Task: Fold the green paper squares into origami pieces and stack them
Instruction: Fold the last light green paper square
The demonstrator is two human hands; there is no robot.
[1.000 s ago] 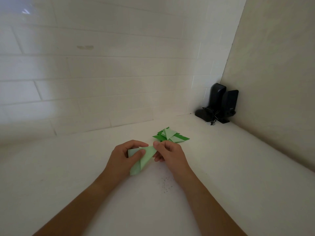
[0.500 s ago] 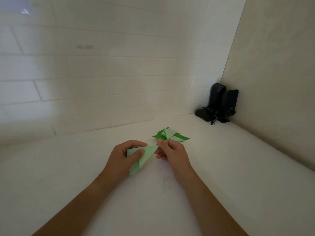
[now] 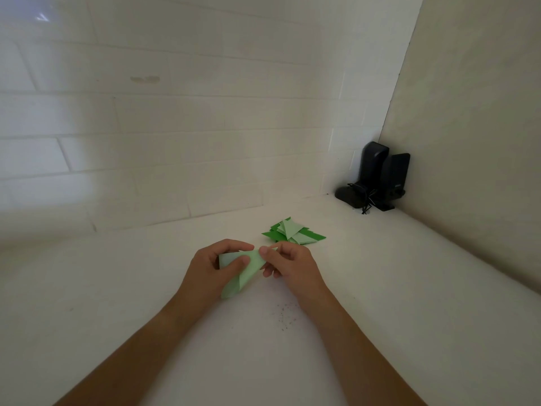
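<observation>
A pale green paper piece (image 3: 247, 272), partly folded into a long pointed shape, sits between both hands just above the white surface. My left hand (image 3: 209, 271) grips its left end, thumb on top and fingers curled behind. My right hand (image 3: 291, 266) pinches the paper's upper right tip between thumb and forefinger. Behind the hands, a small pile of folded green origami pieces (image 3: 292, 233), dark and pale green, lies on the surface.
Two black speakers with a tangled cable (image 3: 377, 178) stand in the far right corner. White tiled wall runs behind, a plain wall (image 3: 468, 142) on the right. Dark specks (image 3: 285, 316) dot the white surface (image 3: 117, 303) near my right wrist.
My right hand slid slightly left along the paper's tip and closed its pinch there. The left hand and the pile stayed put.
</observation>
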